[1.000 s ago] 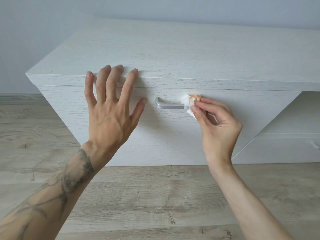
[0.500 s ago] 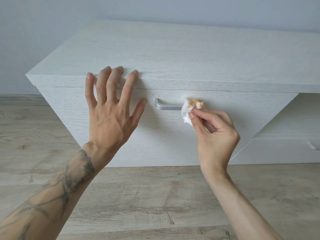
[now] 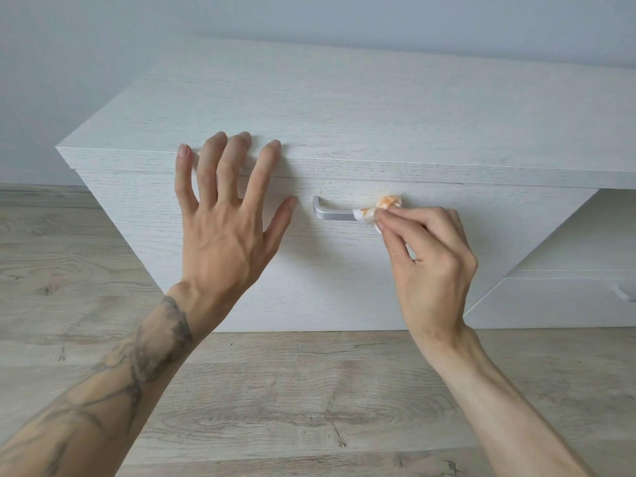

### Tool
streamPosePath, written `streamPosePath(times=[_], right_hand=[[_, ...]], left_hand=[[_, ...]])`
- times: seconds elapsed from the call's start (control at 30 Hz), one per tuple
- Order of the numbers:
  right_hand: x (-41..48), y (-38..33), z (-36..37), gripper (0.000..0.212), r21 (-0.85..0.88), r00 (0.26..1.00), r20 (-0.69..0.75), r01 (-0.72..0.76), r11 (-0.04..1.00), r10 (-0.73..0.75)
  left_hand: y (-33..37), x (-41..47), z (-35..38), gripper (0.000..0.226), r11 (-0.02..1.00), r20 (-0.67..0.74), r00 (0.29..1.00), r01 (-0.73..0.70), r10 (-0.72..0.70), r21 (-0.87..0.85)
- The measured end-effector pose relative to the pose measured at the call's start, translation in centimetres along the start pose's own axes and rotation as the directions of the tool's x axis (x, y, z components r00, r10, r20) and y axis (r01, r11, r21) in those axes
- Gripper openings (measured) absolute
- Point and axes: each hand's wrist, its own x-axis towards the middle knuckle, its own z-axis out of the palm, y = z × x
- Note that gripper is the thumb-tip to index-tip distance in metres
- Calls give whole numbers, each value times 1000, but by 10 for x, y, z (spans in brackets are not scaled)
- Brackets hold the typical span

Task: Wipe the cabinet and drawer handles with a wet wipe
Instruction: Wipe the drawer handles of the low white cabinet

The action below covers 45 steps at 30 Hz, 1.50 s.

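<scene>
Head view: a crumpled wet wipe (image 3: 377, 211), stained orange, is pinched by the right hand (image 3: 430, 259) against the right end of the silver drawer handle (image 3: 332, 211) on the white cabinet (image 3: 344, 108) front. The left hand (image 3: 223, 232) is held flat, fingers spread, fingertips at the cabinet's top front edge, grasping nothing. A tattooed forearm (image 3: 113, 383) is seen over the wood floor (image 3: 309, 401).

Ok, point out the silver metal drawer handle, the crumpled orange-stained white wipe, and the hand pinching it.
silver metal drawer handle (image 3: 334, 215): head view, bare bar left of the wipe.
crumpled orange-stained white wipe (image 3: 371, 211): head view, its stained middle.
right hand (image 3: 437, 259): head view, back of the hand.
</scene>
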Motion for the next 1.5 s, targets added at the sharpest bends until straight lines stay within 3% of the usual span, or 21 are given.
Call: streamPosePath(times=[0.17,0.37,0.47,0.7,0.8,0.9,1.0,1.07,1.23,1.5], right_hand=[[6,-28,22,15,74,991,83,98,992,-104],[9,-38,35,19,19,970,192,152,988,-152],[9,-29,27,19,19,974,164,157,987,-159],[8,3,-12,8,-35,995,88,-43,998,46],[19,3,-25,12,-24,965,169,-199,980,200],[42,-3,-38,14,-32,875,321,-372,927,363],[75,-14,-57,17,-68,774,427,-488,870,467],[104,-20,-73,16,-102,715,473,-536,838,515],[197,-28,-133,11,-229,566,560,-596,770,604],[389,-55,-287,10,-372,474,481,-651,662,737]], left_hand=[[0,0,1,61,1000,-5,1000,4,-4,0],[1,1,-1,62,1000,5,1000,4,-4,0],[1,2,-3,61,1000,21,1000,7,-7,1],[4,7,-18,58,1000,110,994,1,2,-27],[4,13,-33,60,999,192,981,-6,14,-43],[5,24,-55,60,999,326,945,-9,23,-43],[9,47,-82,58,998,490,871,0,30,-60],[11,71,-103,57,996,624,781,28,32,-86],[32,158,-151,69,992,897,432,44,91,-122],[121,371,-249,64,956,919,263,-101,294,-277]])
